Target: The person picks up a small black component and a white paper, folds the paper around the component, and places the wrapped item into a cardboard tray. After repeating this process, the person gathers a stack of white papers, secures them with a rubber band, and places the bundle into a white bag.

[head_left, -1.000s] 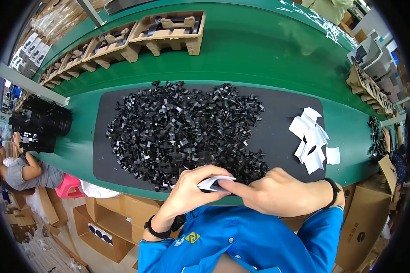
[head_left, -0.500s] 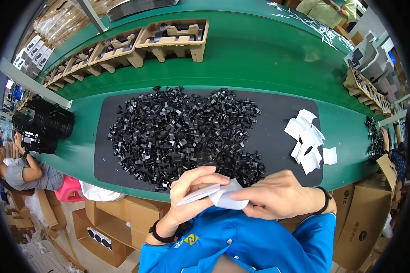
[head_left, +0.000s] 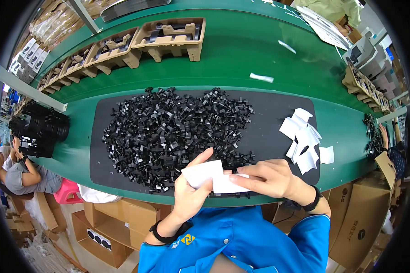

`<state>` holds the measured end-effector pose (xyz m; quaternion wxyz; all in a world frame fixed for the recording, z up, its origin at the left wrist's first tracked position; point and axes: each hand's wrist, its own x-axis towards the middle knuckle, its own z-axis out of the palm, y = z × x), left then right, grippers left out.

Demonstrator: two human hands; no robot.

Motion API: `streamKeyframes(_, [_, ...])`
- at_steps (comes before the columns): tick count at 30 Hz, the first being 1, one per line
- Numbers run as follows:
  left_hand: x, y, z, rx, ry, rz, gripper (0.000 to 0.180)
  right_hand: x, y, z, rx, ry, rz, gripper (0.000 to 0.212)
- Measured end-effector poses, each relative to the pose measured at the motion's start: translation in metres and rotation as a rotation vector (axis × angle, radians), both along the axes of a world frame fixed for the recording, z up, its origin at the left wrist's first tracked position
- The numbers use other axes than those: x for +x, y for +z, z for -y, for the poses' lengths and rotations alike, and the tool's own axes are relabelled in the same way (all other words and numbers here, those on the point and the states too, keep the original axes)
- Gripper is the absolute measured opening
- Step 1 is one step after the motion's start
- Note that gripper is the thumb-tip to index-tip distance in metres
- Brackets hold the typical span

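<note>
My left hand and my right hand both grip a white sheet of small paper pieces near the front edge of the green bench. The left fingers pinch its left part and the thumb sticks up behind it. The right fingers hold its right part. Just beyond the hands a large heap of small black plastic parts lies on a dark mat. A loose pile of white paper pieces rests on the mat's right end.
Several brown pulp trays holding black parts stand along the far side of the bench. A stack of black parts sits at the left end. Another person sits at the left. Cardboard boxes stand under the bench.
The white sheet has come up and opened out between my hands, and both hands have shifted slightly to the right, toward the bench edge.
</note>
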<state>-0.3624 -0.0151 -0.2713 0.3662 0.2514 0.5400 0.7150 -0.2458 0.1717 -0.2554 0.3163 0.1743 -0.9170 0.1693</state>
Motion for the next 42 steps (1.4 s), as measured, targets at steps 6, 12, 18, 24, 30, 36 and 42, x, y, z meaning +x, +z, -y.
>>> streamKeyframes(6, [-0.006, -0.002, -0.003, 0.062, -0.057, 0.17, 0.07, 0.006, 0.001, -0.001, 0.262, -0.045, -0.068, 0.034])
streamKeyframes(12, [-0.009, 0.011, -0.003, -0.085, -0.081, 0.059, 0.084, 0.014, 0.021, 0.005, -0.036, -0.097, 0.241, 0.036])
streamKeyframes(18, [-0.01, 0.019, -0.004, -0.123, -0.135, -0.026, 0.086, 0.005, 0.03, 0.004, -0.697, -0.081, 0.714, 0.024])
streamKeyframes(24, [-0.008, 0.014, 0.001, -0.147, -0.118, -0.137, 0.089, -0.003, 0.017, 0.002, -0.553, 0.008, 0.5, 0.011])
streamKeyframes(30, [0.005, 0.001, -0.008, -0.081, 0.011, -0.153, 0.059, -0.006, 0.016, 0.001, -0.558, 0.035, 0.472, 0.01])
streamKeyframes(36, [-0.001, -0.001, -0.005, 0.053, -0.026, -0.781, 0.043, -0.005, 0.023, -0.001, -0.641, 0.073, 0.602, 0.01])
streamKeyframes(42, [-0.013, -0.004, 0.009, -0.134, -0.051, -0.813, 0.036, -0.027, 0.043, 0.003, -0.4, 0.075, 0.783, 0.021])
